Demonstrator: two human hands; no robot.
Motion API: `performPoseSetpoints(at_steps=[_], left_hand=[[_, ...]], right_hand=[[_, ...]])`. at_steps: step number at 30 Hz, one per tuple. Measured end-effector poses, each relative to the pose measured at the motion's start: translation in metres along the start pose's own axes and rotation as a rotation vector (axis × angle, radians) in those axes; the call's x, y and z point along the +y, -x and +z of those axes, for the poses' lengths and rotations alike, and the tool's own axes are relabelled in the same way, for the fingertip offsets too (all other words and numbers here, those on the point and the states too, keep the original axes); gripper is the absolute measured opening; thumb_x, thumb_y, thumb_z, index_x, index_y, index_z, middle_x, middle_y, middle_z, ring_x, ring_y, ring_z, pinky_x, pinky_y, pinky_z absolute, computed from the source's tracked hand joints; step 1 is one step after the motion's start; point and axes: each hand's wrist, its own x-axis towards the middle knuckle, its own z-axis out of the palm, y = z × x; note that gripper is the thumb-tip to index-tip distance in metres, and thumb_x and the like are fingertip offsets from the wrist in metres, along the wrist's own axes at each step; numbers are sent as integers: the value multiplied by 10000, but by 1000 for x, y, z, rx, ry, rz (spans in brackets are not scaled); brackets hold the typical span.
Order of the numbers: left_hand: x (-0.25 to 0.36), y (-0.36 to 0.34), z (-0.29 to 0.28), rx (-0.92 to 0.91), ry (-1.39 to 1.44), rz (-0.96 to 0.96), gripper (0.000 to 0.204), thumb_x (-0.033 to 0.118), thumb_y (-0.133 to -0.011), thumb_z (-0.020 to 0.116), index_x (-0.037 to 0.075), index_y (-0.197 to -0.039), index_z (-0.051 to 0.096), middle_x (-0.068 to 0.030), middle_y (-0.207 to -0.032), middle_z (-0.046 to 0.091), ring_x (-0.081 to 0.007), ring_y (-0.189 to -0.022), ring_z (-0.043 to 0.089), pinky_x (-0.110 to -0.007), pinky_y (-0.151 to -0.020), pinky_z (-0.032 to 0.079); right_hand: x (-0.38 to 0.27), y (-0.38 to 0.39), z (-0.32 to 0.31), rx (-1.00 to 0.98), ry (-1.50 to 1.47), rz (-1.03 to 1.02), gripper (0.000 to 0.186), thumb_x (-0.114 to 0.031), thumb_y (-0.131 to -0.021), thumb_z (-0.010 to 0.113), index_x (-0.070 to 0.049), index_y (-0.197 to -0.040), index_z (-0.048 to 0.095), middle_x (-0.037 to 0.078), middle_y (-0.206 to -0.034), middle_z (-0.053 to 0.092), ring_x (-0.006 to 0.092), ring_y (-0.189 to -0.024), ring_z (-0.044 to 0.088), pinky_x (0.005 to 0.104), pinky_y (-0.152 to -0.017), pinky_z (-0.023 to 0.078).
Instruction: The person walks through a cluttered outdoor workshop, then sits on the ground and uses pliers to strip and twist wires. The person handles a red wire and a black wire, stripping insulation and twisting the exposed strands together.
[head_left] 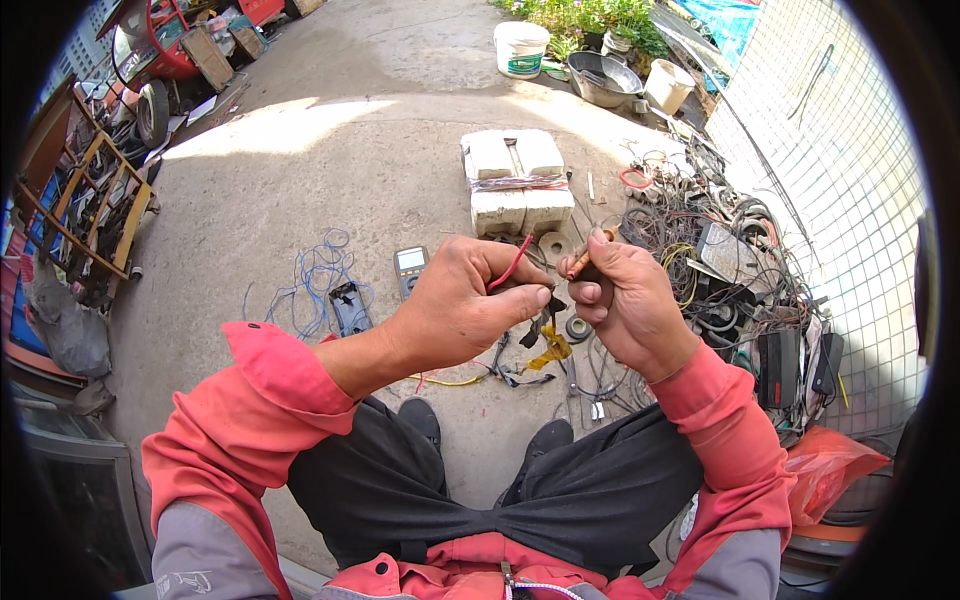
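Note:
My left hand (465,300) is closed on a red wire (514,262) whose end sticks up past the index finger. Below its thumb hang dark cable ends and a yellow-wrapped strip (552,347); whether they join the red wire is hidden by the fingers. Close by on the right, my right hand (630,290) pinches a copper-coloured, rod-like piece (579,265) between thumb and fingers, tilted toward the left hand. The fingertips of both hands are near each other but apart. On the ground beyond the left wrist lies a grey multimeter (409,267).
A pale block bound with wire (515,185) stands ahead. Blue wire (312,285) and a dark case (350,308) lie left. A tape roll (578,328) and pliers-like tool (572,380) lie between my feet and hands. Tangled cables (740,240) fill the right side.

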Motion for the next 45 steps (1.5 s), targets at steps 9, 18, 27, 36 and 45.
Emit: performPoseSetpoints(at_steps=[9, 18, 27, 36, 45], left_hand=[[0, 1, 0, 50, -65, 26, 115, 57, -833, 673, -42, -887, 697, 6, -680, 614, -27, -618, 484, -221, -529, 387], [4, 5, 0, 44, -171, 58, 72, 34, -859, 675, -29, -893, 667, 39, -696, 583, -9, -620, 467, -193, -522, 363], [3, 8, 0, 59, -185, 108, 61, 2, -829, 699, -26, -844, 647, 22, -693, 603, -8, -620, 473, -194, -516, 363], [6, 10, 1, 81, -233, 150, 62, -8, -811, 712, -24, -807, 652, 28, -638, 578, -2, -590, 452, -201, -487, 334], [4, 10, 1, 92, -237, 169, 68, 5, -806, 720, -23, -805, 658, 25, -640, 589, 0, -589, 457, -196, -487, 336]], right_hand=[[0, 2, 3, 18, 20, -38, 308, -307, -988, 529, -28, -870, 588, 30, -809, 594, 59, -615, 505, 174, -465, 372], [1, 2, 2, -7, 54, -64, 336, -315, -992, 521, -12, -880, 612, 28, -783, 594, 59, -607, 508, 180, -483, 387], [0, 3, 3, -6, 64, -67, 333, -313, -993, 518, -16, -878, 613, 34, -796, 607, 60, -612, 513, 187, -493, 395], [0, 4, 3, -10, 48, -45, 317, -308, -989, 527, -28, -863, 605, 39, -797, 613, 66, -611, 522, 196, -494, 400], [1, 2, 2, 29, 31, 13, 299, -330, -962, 575, -55, -843, 584, 43, -813, 625, 73, -607, 536, 198, -489, 407]])
